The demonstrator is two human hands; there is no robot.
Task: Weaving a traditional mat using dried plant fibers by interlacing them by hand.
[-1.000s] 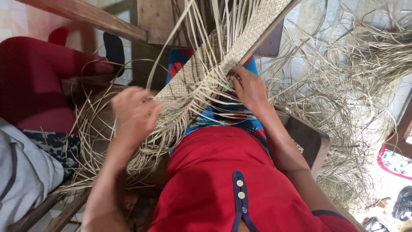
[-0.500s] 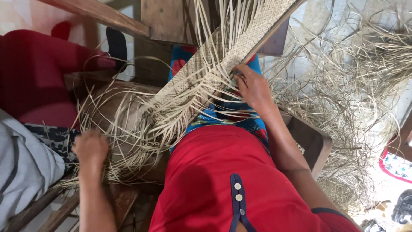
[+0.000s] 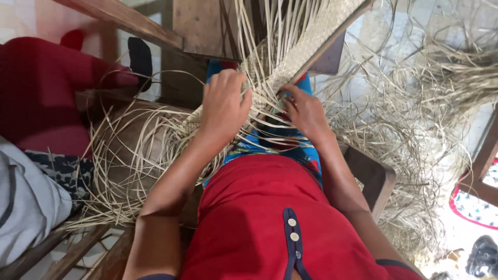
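My left hand [image 3: 224, 106], low among the loose straw strands [image 3: 129, 155] half a second ago, has come back up and now closes over strands at the woven mat's [image 3: 306, 49] edge above my lap; my right hand [image 3: 306, 111] stays there, fingers curled, pinching strands.

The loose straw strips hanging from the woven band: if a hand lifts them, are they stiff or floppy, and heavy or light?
Probably floppy: the loose straw strips curve and droop in arcs beside the left hand. Likely light, being thin and flat. They may tangle easily, as they cross each other near the woven band.
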